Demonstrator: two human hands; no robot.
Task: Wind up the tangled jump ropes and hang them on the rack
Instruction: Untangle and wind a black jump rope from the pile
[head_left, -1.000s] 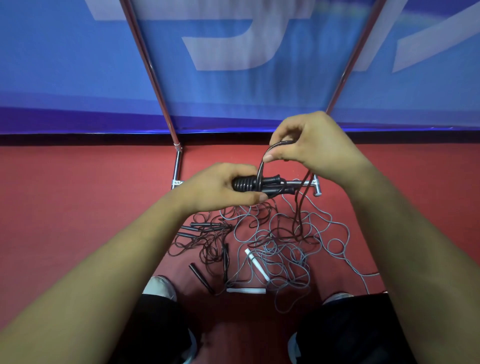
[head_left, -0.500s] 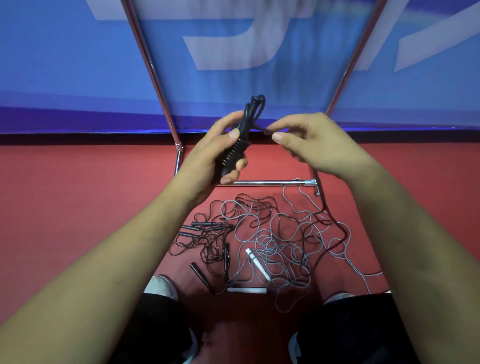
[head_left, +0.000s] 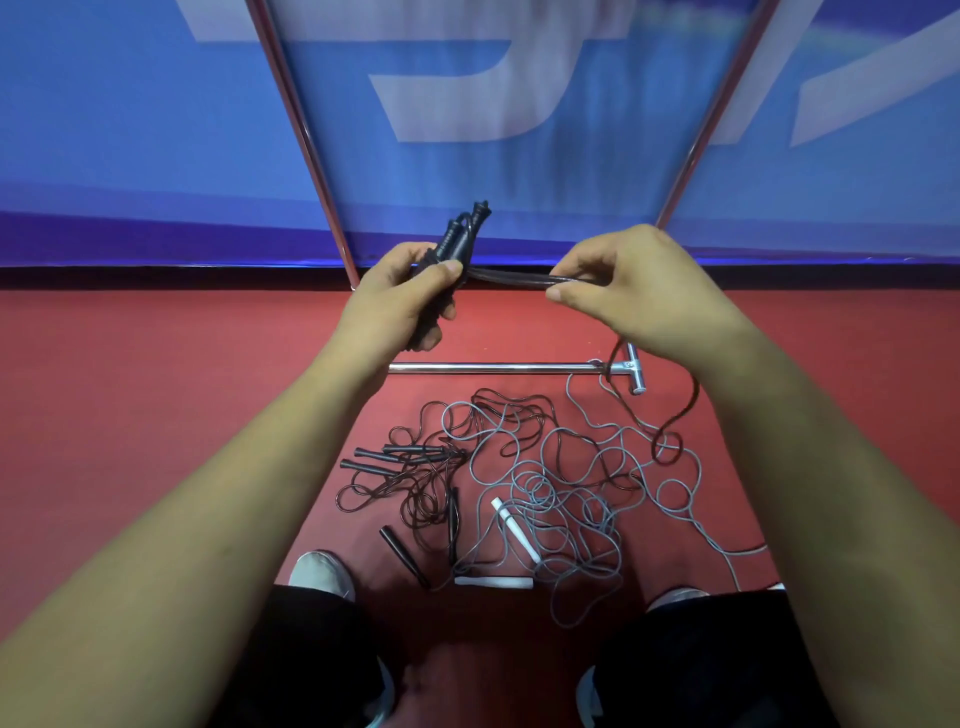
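My left hand (head_left: 402, 301) grips a pair of black jump-rope handles (head_left: 460, 236), held upright with cord wound round them. My right hand (head_left: 631, 291) pinches that rope's dark cord (head_left: 511, 277), which stretches taut and level between the two hands. The loose end hangs from my right hand down to the floor (head_left: 675, 431). On the red floor below lies a tangle of grey rope (head_left: 566, 488) with white handles (head_left: 511, 527) and black ropes with black handles (head_left: 395, 457). The chrome rack (head_left: 498, 368) stands beyond the pile.
The rack's two slanted poles (head_left: 306, 145) rise in front of a blue banner (head_left: 104, 130). My shoes (head_left: 319, 571) and dark trouser legs flank the rope pile at the bottom. Red floor spreads to both sides.
The left hand turned the handles from lying level to upright and raised them. The right hand moved right, drawing the cord out taut.
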